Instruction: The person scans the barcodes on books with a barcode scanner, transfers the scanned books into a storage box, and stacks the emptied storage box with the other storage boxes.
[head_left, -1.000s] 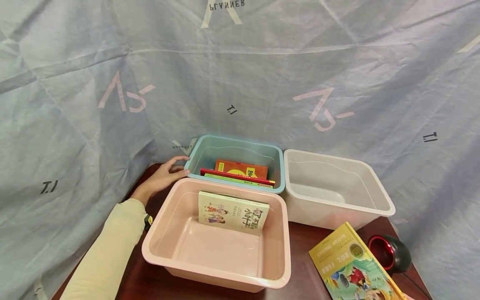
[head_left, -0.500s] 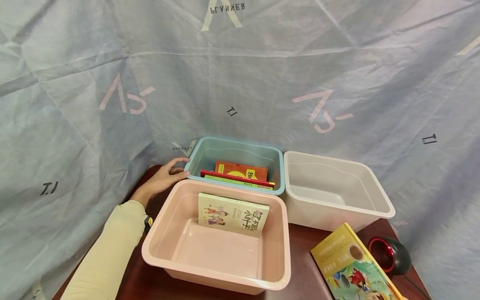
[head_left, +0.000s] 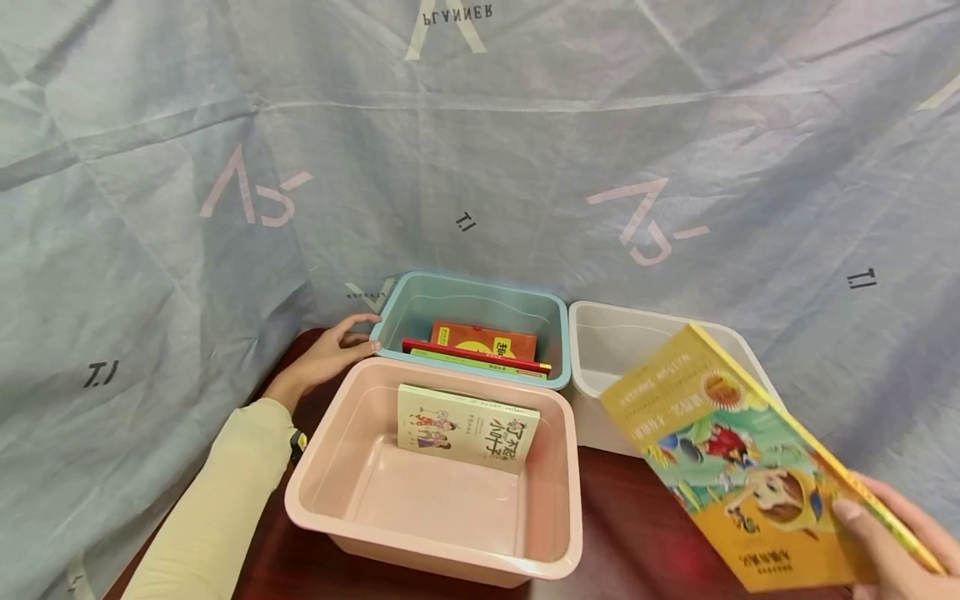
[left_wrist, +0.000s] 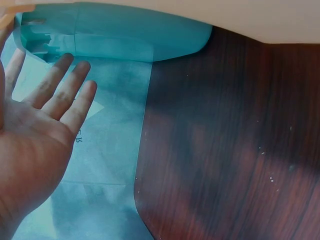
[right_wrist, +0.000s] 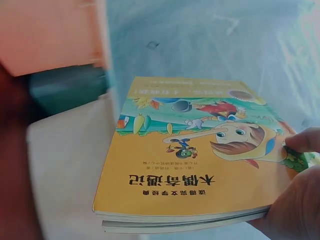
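My right hand (head_left: 892,533) grips a yellow storybook (head_left: 750,467) by its spine edge, thumb on the front cover. A long-nosed puppet is printed on the cover, which the right wrist view shows close up. In the head view the book slants over the front of the white bin (head_left: 600,417). At the back left, my left hand (head_left: 326,354) rests its fingertips at the left rim of the blue bin (head_left: 564,333). The left wrist view shows that palm bare, with the fingers (left_wrist: 75,107) spread loosely.
A pink bin (head_left: 435,542) stands in front, with a cream book (head_left: 461,429) leaning on its back wall. Inside the blue bin are an orange book (head_left: 517,342) and a red-spined book (head_left: 427,344). A grey cloth (head_left: 450,167) hangs behind the dark wooden table (head_left: 622,517).
My right hand has come into the head view, bringing the yellow storybook up and inward over the white bin's front. The black device with a red glow is now hidden. My left hand stays put.
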